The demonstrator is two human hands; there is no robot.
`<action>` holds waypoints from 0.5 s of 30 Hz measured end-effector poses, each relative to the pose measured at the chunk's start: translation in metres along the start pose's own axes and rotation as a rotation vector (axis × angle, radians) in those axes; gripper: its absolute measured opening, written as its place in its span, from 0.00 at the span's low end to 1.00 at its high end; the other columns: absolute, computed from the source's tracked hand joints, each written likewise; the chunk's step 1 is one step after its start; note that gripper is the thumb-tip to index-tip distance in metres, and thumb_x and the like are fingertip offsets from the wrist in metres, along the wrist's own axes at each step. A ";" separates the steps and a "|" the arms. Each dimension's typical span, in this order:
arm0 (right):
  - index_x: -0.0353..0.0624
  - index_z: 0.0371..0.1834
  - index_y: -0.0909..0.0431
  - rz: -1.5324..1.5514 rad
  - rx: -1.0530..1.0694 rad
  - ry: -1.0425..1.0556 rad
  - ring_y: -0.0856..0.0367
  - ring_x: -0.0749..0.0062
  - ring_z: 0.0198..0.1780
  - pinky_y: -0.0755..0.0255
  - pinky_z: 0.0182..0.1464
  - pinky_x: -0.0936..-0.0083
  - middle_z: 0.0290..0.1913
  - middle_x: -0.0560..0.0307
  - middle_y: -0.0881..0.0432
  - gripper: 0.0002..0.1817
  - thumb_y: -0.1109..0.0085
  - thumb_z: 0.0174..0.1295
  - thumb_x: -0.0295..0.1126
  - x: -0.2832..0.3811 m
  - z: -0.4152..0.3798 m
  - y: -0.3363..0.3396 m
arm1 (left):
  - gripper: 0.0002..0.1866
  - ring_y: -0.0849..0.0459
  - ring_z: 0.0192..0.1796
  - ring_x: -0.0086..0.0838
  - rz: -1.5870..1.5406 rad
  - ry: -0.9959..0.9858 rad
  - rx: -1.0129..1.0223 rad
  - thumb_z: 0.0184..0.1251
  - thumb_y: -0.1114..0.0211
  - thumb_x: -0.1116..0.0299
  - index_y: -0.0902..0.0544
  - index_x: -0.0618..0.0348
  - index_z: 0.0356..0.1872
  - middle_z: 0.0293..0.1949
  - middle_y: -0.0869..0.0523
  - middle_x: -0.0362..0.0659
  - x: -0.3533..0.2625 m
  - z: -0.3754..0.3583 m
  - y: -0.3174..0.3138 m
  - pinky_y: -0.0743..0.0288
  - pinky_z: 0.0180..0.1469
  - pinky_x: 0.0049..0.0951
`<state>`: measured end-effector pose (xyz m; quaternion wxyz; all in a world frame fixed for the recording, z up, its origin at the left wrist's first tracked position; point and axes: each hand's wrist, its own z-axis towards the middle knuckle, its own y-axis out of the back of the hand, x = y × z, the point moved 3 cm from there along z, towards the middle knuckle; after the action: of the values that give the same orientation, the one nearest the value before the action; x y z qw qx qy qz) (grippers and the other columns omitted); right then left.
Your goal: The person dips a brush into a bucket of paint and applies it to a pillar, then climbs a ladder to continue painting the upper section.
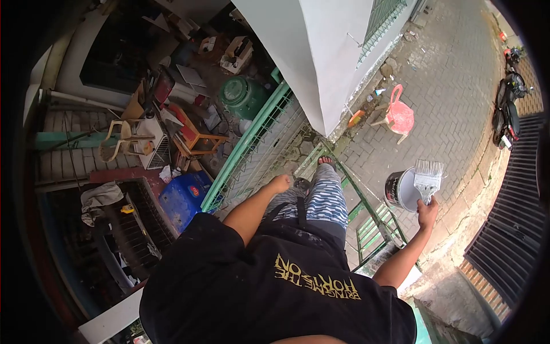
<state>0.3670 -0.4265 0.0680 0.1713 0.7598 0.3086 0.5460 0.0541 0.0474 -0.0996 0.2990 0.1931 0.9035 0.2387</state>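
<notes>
My right hand [427,213], closed around the handle, holds up a wide paintbrush [428,176]. Its bristles point away from me and are coated pale. Just left of the brush is a paint bucket [392,189] with a dark printed outside and a whitish inside; what supports it is hard to make out. My left hand [279,183] is a closed fist beside my leg, close to the green wire fence [252,146]. Whatever it may grip is hidden. Under my legs runs a green metal frame [366,206], with one bare foot [325,160] at its far end.
A white wall corner [321,63] juts out ahead. Below right, a red plastic chair [399,114] stands on the paved lane [452,74], with a motorcycle [505,112] farther off. To the left are a green barrel [242,94], a blue container [184,198] and piled furniture [197,135].
</notes>
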 end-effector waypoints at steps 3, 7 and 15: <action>0.28 0.41 0.24 -0.001 -0.013 0.009 0.26 0.76 0.21 0.32 0.25 0.75 0.22 0.55 0.22 0.17 0.41 0.47 0.26 -0.003 -0.001 0.001 | 0.10 0.16 0.39 0.44 0.096 0.007 0.019 0.48 0.39 0.69 0.17 0.60 0.33 0.35 0.15 0.54 0.030 -0.008 -0.010 0.24 0.43 0.37; 0.28 0.45 0.23 -0.058 -0.036 0.120 0.23 0.75 0.25 0.29 0.29 0.74 0.26 0.52 0.18 0.20 0.41 0.46 0.25 -0.009 0.003 0.005 | 0.12 0.17 0.43 0.47 0.165 0.091 0.162 0.49 0.39 0.68 0.17 0.59 0.36 0.37 0.15 0.55 0.054 -0.011 -0.014 0.24 0.47 0.39; 0.26 0.45 0.23 -0.323 -0.134 0.027 0.19 0.63 0.26 0.28 0.33 0.68 0.24 0.40 0.20 0.26 0.36 0.41 0.32 0.013 -0.009 0.015 | 0.12 0.17 0.46 0.46 0.125 0.045 0.136 0.52 0.42 0.70 0.19 0.59 0.38 0.39 0.16 0.55 0.004 0.018 -0.008 0.26 0.47 0.38</action>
<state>0.3657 -0.4301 0.0891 0.3028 0.6797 0.3919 0.5410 0.0610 0.0484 -0.1181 0.2493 0.2636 0.9103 0.1994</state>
